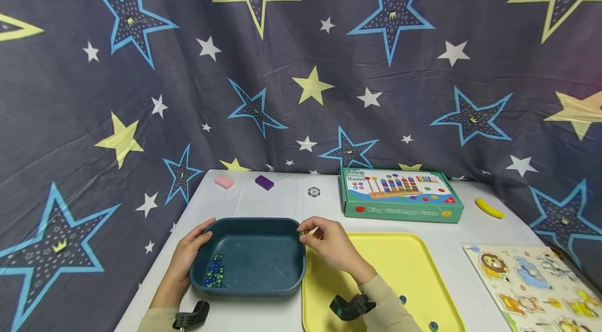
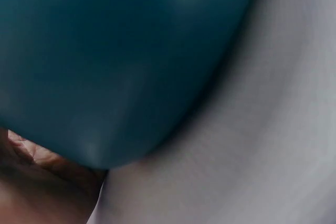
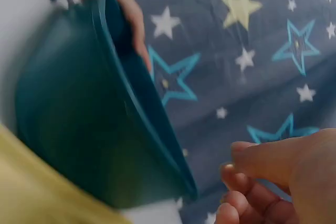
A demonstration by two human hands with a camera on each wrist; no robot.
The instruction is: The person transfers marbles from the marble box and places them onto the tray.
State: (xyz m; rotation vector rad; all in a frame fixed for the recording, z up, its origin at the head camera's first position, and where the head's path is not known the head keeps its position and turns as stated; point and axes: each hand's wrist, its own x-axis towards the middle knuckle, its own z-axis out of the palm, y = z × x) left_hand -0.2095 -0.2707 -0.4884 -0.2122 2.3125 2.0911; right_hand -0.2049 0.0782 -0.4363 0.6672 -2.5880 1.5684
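Observation:
A dark teal tub stands in front of me, with several blue and green marbles gathered in its near left part. My left hand grips the tub's left side, thumb at the rim; the left wrist view shows mostly the tub's outer wall. Over the tub's right rim, my right hand pinches a small greenish marble between thumb and fingers. In the right wrist view that hand is apart from the tub wall, and the marble is hard to make out.
Right of the tub lies a yellow tray with a blue marble and another. Behind are a pink block, purple block, poker chip and game box. Farther right: yellow curved piece, animal puzzle board.

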